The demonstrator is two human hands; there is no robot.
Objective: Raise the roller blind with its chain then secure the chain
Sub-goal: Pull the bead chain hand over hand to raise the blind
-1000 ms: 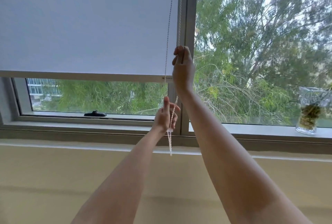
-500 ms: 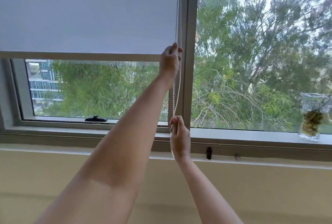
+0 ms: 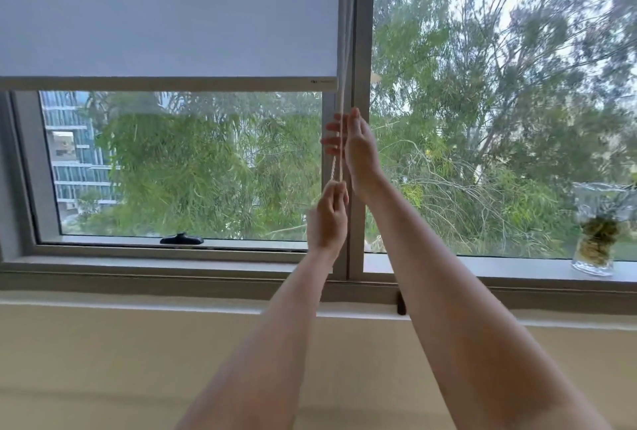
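The white roller blind (image 3: 165,12) covers the upper part of the left window pane; its bottom bar (image 3: 165,83) hangs well above the sill. The bead chain (image 3: 340,167) drops along the blind's right edge beside the window post. My left hand (image 3: 327,219) is low and closed on the chain. Just above it, my right hand (image 3: 358,150) is raised with its fingers spread around the chain, not gripping it. The chain's lower loop is hidden behind my left hand and arm.
A glass vase (image 3: 593,229) with dried plants stands on the sill at the far right. A black window handle (image 3: 182,239) sits on the left pane's lower frame. A small black clip (image 3: 401,303) is fixed under the sill, partly behind my right arm.
The blind's bottom bar has risen. My left hand has pulled the chain down from high to low. My right hand has let go and moved up above the left, fingers spread.
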